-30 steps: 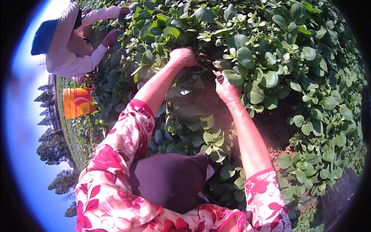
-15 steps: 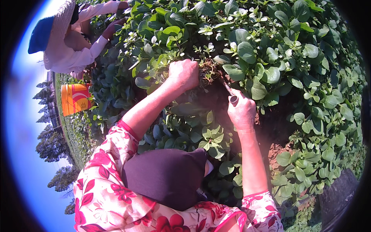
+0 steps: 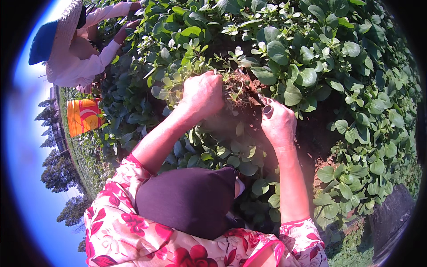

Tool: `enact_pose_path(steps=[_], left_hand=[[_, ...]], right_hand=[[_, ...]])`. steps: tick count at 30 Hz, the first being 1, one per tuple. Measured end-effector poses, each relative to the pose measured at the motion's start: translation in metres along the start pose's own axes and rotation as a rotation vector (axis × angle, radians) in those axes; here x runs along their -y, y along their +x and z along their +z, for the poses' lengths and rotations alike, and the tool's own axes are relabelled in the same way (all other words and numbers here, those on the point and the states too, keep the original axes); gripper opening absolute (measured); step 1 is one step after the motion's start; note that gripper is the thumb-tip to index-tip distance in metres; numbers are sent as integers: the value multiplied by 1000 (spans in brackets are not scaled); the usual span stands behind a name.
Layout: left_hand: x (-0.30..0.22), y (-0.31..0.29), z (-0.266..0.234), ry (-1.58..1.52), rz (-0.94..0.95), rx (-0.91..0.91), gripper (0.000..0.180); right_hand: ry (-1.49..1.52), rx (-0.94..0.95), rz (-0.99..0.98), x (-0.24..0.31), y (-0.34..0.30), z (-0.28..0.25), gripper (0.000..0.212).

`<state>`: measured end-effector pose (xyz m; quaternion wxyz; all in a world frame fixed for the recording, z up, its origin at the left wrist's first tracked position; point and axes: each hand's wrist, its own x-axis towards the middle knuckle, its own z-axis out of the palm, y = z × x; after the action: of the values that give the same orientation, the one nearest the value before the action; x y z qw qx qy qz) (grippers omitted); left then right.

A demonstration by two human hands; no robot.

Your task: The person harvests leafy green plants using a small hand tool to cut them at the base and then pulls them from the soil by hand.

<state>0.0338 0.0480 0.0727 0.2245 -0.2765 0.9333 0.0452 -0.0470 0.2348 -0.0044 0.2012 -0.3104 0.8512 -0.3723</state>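
My left hand (image 3: pixel 203 94) is closed in a fist round the stems of a leafy plant; a tangle of pale roots (image 3: pixel 238 89) with soil sticks out on its right side. Small-leaved shoots (image 3: pixel 173 84) show to the left of the fist. Closed round the handle of a hand tool (image 3: pixel 267 110), my right hand (image 3: pixel 281 124) is low over the bed, just right of the roots. The handle's round hollow end points up at me. A short metal part runs toward the soil, and leaves and dirt hide the working end.
Broad-leaved green plants (image 3: pixel 307 75) crowd the bed, with brown soil (image 3: pixel 318 133) between them. At the far left another person in a straw hat (image 3: pixel 62 42) reaches into the plants. Near that person stands an orange bucket (image 3: pixel 84 116). A dark slab-like edge (image 3: pixel 391 218) lies at lower right.
My left fist has shifted slightly left, and more of the roots and loose soil shows beside it. My right hand has turned a little; less of the tool's metal part shows.
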Motion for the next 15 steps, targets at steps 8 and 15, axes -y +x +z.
enact_pose_path(steps=[8, 15], left_hand=[[-68, -10, -55, -608, 278, -299, 39], [-226, -81, -204, -769, 743, -674, 37]], right_hand=[[3, -86, 189, -14, -89, -77, 17], [145, -371, 298, 3, -155, -128, 13]])
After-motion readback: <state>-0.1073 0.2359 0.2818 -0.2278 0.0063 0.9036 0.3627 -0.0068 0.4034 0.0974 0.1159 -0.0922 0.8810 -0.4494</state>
